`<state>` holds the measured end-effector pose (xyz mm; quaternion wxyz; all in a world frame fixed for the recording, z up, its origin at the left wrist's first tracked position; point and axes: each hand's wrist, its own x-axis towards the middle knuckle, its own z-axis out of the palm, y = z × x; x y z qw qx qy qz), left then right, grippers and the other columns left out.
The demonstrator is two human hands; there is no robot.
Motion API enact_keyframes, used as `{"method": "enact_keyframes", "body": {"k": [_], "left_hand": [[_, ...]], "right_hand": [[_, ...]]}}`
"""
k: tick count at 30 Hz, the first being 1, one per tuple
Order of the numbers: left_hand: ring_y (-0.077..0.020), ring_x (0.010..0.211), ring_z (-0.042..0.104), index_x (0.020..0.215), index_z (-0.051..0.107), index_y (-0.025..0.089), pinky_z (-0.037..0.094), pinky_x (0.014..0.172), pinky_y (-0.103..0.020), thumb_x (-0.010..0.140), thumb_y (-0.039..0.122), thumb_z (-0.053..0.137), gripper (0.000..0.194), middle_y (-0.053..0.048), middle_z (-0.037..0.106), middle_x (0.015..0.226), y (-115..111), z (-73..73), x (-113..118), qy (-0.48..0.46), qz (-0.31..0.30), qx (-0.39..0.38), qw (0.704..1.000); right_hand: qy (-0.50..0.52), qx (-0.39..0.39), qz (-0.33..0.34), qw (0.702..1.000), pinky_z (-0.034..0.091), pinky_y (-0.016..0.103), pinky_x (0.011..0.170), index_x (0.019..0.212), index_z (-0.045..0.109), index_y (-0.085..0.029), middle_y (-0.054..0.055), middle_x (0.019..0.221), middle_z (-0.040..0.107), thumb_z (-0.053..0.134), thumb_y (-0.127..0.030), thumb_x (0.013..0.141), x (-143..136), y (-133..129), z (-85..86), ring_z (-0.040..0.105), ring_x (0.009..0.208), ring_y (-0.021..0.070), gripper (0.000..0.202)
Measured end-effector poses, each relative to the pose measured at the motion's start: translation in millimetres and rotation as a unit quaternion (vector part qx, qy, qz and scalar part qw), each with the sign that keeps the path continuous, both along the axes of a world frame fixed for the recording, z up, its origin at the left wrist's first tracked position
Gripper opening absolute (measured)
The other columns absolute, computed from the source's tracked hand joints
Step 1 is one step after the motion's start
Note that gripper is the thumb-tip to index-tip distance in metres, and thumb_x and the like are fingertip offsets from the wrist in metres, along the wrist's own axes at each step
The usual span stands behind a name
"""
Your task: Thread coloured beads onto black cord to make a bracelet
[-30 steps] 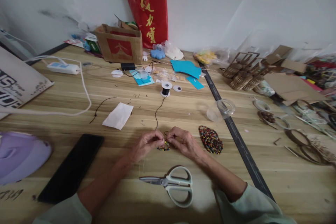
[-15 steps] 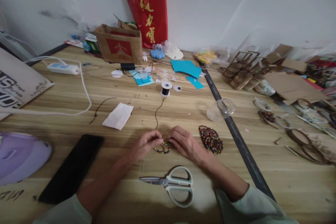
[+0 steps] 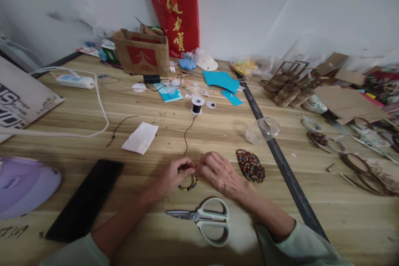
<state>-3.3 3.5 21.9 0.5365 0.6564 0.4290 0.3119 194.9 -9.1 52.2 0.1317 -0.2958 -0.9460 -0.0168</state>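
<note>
A small bracelet of coloured beads (image 3: 188, 188) hangs as a loop below the fingertips of my left hand (image 3: 174, 174), which pinches its upper end. Close beside it, my right hand (image 3: 216, 172) is closed, its fingertips meeting the dark cord at the bracelet's top; the knuckles partly hide that spot. From the black thread spool (image 3: 197, 106) a dark cord (image 3: 185, 135) runs down to my hands. Scissors with pale green handles (image 3: 213, 221) lie just below my hands, blades pointing left. A heap of multicoloured bead strings (image 3: 250, 166) rests right of my right hand.
A white paper piece (image 3: 140, 138), a black phone (image 3: 85, 199) and a purple iron-like object (image 3: 28, 187) lie to the left. A clear plastic jar (image 3: 262, 130) lies at the right. Behind stand a cardboard box (image 3: 141, 54) and blue paper sheets (image 3: 220, 81).
The beaded loop has swung slightly left and down and shows more openly. My right hand has turned a little, its fingers more curled near the left fingertips.
</note>
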Motion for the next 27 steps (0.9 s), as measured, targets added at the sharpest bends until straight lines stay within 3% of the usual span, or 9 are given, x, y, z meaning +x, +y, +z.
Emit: {"method": "enact_keyframes", "body": {"k": [10, 14, 19, 27], "left_hand": [[-0.0134, 0.065, 0.049, 0.068, 0.054, 0.016, 0.038, 0.063, -0.023, 0.077, 0.019, 0.055, 0.01, 0.001, 0.055, 0.068, -5.5, -14.9, 0.2, 0.081, -0.04, 0.091, 0.992], [-0.0152, 0.072, 0.052, 0.079, 0.059, 0.014, 0.04, 0.067, -0.024, 0.081, 0.025, 0.053, 0.013, -0.001, 0.059, 0.076, -6.1, -9.5, 0.0, 0.053, -0.067, 0.059, 0.995], [-0.0132, 0.064, 0.046, 0.068, 0.054, 0.015, 0.037, 0.061, -0.023, 0.079, 0.032, 0.054, 0.02, 0.002, 0.051, 0.065, -2.3, -3.9, -1.3, 0.008, -0.048, 0.011, 0.999], [-0.0128, 0.063, 0.046, 0.066, 0.056, 0.014, 0.037, 0.06, -0.023, 0.077, 0.036, 0.06, 0.025, 0.002, 0.051, 0.061, 1.5, -8.2, -1.7, -0.017, -0.031, -0.013, 0.999]], "right_hand": [[-0.02, -0.006, 0.04, 0.999, 0.047, 0.036, 0.08, 0.098, 0.059, -0.014, 0.01, 0.092, 0.056, 0.04, -0.012, 0.096, -5.4, -0.9, -5.9, 0.048, 0.089, 0.0219, 0.019], [0.045, -0.026, 0.038, 0.998, 0.049, 0.034, 0.079, 0.106, 0.056, -0.014, 0.01, 0.095, 0.057, 0.038, -0.014, 0.098, -3.8, -0.1, -7.5, 0.05, 0.09, 0.0207, 0.02], [0.158, -0.05, -0.013, 0.986, 0.051, 0.03, 0.077, 0.119, 0.049, -0.016, 0.013, 0.111, 0.054, 0.042, -0.016, 0.097, 0.1, 1.0, -14.0, 0.054, 0.101, 0.0201, 0.024], [0.162, -0.093, 0.008, 0.982, 0.051, 0.029, 0.074, 0.112, 0.053, -0.016, 0.011, 0.099, 0.06, 0.044, -0.017, 0.096, -1.2, 4.3, -20.6, 0.058, 0.089, 0.0188, 0.019]]}}
